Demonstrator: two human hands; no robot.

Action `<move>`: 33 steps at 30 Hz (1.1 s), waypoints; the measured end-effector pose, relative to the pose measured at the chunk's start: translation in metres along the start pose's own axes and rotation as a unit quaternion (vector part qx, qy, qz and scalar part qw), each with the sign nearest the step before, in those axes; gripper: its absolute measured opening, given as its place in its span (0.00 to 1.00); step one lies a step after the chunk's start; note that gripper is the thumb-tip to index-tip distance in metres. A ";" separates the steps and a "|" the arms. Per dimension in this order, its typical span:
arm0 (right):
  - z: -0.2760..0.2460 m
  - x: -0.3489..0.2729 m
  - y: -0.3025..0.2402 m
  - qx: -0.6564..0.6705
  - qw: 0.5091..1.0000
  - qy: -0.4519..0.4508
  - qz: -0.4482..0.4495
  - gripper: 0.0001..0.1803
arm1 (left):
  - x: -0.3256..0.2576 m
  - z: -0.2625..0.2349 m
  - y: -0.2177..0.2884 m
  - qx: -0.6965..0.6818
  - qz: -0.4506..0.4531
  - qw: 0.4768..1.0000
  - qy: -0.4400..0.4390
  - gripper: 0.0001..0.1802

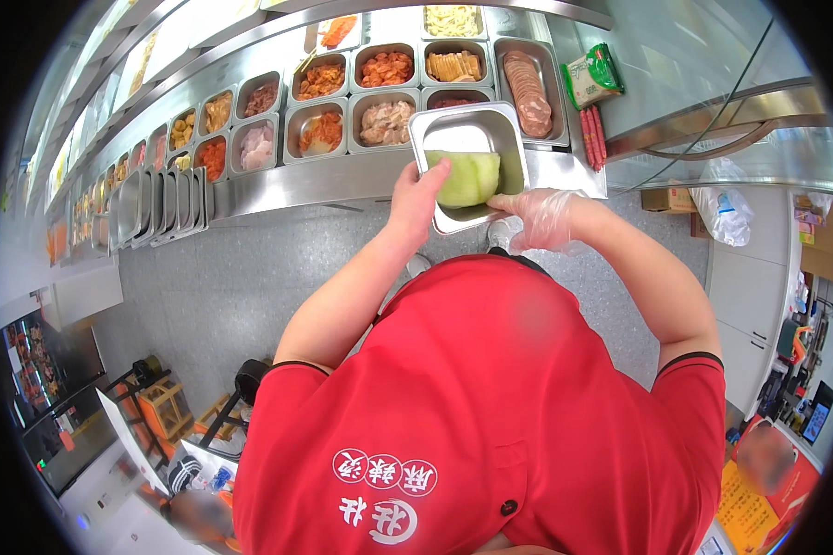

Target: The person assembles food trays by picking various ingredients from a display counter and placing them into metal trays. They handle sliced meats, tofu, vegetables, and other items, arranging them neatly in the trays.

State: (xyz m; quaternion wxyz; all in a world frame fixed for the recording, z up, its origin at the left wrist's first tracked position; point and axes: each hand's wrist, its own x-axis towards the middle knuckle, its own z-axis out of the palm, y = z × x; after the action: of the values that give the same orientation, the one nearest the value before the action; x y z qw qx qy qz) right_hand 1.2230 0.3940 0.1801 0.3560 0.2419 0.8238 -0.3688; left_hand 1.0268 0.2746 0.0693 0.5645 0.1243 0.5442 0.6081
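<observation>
In the head view, a steel pan (446,122) at 1 o'clock from the centre is tilted toward the wearer, with pale green vegetable slices (470,178) inside; their overlap hides how many there are, and their exact kind is hard to tell. The bare left hand (418,196), at 12 o'clock, grasps the pan's near-left side, thumb over the rim, its other fingers hidden beneath. The right hand (544,220), at 2 o'clock, wears a crinkled clear glove; one digit reaches over the rim to the slices, but whether this hand grips the pan I cannot tell. The pan partly covers a tray of dark red meat (453,98) beyond it. Round luncheon-meat slices (526,92) lie in a long tray at 1 o'clock, beside a green-and-white packet (594,76) and red-wrapped sausages (592,139). Toward 10 o'clock, upright steel lids (162,203) overlap, and farther trays blur into the rim. Shoes (418,265) show only in part below the pan.
</observation>
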 end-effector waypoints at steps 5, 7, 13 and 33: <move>0.011 0.009 0.012 0.062 0.996 0.051 -0.040 0.59 | 0.002 0.000 0.002 -0.023 -0.003 1.000 0.019 0.32; 0.013 0.013 0.014 0.076 0.995 0.050 -0.030 0.60 | 0.003 0.002 0.001 -0.011 0.013 1.000 0.019 0.31; 0.010 0.013 0.010 0.123 0.992 0.030 -0.001 0.58 | -0.001 0.009 -0.002 -0.009 0.046 0.999 0.003 0.30; 0.001 0.029 -0.014 -0.165 0.979 0.050 0.109 0.33 | -0.001 0.008 -0.005 0.059 0.062 0.996 0.026 0.34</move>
State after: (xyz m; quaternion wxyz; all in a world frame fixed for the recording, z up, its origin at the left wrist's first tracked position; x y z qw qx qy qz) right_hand 1.1958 0.3891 0.1636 0.3880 0.2863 0.8586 -0.1739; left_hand 1.0358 0.2770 0.0682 0.5033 0.1752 0.5848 0.6115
